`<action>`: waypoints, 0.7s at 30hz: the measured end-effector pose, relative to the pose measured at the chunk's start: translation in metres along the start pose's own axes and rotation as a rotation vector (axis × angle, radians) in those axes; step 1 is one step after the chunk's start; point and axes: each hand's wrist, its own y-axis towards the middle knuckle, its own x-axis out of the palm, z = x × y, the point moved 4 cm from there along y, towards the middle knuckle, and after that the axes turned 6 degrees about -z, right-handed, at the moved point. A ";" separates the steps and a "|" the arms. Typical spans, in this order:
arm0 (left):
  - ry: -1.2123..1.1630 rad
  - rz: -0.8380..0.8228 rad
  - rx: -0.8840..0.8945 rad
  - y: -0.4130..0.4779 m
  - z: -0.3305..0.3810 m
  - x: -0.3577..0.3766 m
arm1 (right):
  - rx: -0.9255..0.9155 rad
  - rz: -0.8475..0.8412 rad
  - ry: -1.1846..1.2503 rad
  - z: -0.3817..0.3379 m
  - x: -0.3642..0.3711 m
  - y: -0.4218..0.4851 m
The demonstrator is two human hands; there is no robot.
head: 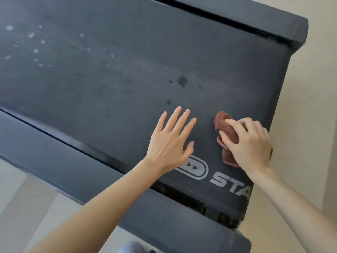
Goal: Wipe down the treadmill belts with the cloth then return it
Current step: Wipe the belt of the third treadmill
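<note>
While our right hand (251,143) curls over it, the small rust-brown terry cloth (231,132) sits bunched on the dark grey treadmill belt (109,70), close to the belt's right edge. The fingers pinch the wad from above and folds stick out past the fingertips and below the palm. Just to the left of the cloth, and apart from it, our left hand (169,143) lies open over the belt, its fingers straight and fanned and the thumb out to the side. We cannot tell whether the palm presses on the surface. The heel of that hand covers part of a white oval emblem (197,168) printed on the belt, and beside the emblem we read the white letters "STA" (229,183) running under the right wrist. Beyond the fingertips a few dark damp spots (182,81) mark the belt, and much farther up, toward the left, pale dusty specks (34,50) are scattered over it. A dark grey side rail (63,161) borders the belt on the near side and another (237,13) on the far side. Pale beige floor (310,106) shows around the machine.
</note>
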 end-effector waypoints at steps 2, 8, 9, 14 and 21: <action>0.018 0.019 0.087 0.007 0.005 0.018 | -0.004 0.056 -0.025 0.006 0.018 0.006; -0.069 0.108 0.168 0.006 0.004 0.054 | -0.139 0.208 -0.027 0.014 0.027 0.008; -0.068 0.129 0.171 0.007 0.004 0.053 | -0.171 0.201 -0.015 0.013 0.026 0.008; -0.009 0.181 0.187 0.007 0.005 0.058 | -0.243 0.226 0.046 0.018 0.027 0.010; -0.034 0.104 0.179 0.005 0.006 0.048 | -0.208 0.158 0.048 0.008 0.017 0.008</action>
